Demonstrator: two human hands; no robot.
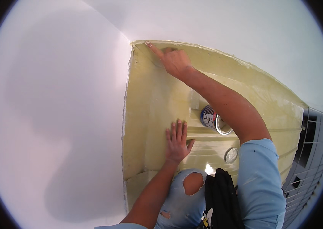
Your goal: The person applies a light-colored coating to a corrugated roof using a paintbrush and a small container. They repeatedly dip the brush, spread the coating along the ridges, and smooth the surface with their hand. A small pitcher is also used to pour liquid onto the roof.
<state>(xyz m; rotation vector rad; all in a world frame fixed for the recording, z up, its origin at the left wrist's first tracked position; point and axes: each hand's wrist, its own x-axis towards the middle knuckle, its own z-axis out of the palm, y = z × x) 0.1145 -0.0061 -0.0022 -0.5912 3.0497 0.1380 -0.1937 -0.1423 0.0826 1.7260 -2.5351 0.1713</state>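
My right hand (176,62) reaches up to the far left corner of a pale yellow, ribbed surface (157,91). Its index finger is stretched out, with white paste on the tip, and touches the seam (157,41) where the yellow meets the white wall. The other fingers are curled and partly hidden; I see nothing held in them. My left hand (176,147) rests flat on the yellow surface with its fingers outstretched. Between my arms stands a dark-labelled metal can (209,116), partly behind my right forearm. A round silvery lid or dish (231,155) lies nearer to me.
White walls rise on the left (66,103) and at the far side (222,26), meeting in a corner. Whitish filler runs along the yellow edges. My knee in torn jeans (180,198) is on the yellow surface. At right, beyond its edge, is a wire rack (310,171).
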